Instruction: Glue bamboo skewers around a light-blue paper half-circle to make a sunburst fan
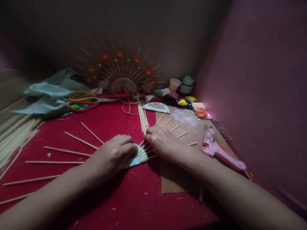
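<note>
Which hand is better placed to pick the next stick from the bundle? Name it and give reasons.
Probably the right hand. Its fingers lie just below the stick bundle, while the left hand presses flat on the pale blue half-disc where the fanned sticks meet.

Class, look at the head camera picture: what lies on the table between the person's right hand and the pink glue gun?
Head view: brown cardboard sheet, one short wooden stick on it, between right hand and pink glue gun.

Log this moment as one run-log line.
left hand: pressing on pale blue half-disc | right hand: on fanned sticks | nearby: stick bundle, pink glue gun, cardboard | surface: red cloth
</note>
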`<state>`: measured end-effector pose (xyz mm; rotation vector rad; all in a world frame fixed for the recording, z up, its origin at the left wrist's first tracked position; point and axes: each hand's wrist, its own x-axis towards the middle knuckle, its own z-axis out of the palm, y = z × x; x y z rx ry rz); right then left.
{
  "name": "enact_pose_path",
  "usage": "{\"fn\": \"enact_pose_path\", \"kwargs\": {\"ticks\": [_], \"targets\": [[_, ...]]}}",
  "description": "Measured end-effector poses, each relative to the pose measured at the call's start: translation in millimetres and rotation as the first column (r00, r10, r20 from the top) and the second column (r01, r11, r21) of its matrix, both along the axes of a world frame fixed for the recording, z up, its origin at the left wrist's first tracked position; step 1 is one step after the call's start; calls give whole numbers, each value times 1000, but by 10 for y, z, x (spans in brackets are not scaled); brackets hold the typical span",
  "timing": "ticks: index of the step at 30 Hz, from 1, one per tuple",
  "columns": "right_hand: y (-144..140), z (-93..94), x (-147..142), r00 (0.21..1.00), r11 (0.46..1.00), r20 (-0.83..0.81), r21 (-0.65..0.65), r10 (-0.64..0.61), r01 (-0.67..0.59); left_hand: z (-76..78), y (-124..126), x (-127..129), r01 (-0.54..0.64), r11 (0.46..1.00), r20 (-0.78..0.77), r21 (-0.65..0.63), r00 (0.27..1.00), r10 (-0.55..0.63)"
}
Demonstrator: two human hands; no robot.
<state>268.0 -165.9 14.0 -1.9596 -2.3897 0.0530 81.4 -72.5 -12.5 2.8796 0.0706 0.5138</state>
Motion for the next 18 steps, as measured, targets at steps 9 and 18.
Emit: {"fn": "enact_pose_path", "kwargs": {"ticks": [9,18], "targets": [[32,-44,17,999,999,27,33,35,-36,14,-3,16,-3,1000,22,7,1000,3],[19,8,2,1000,1000,10,-3,24,-24,-22,10,-2,-4,1000,23,23,1000,4]]}}
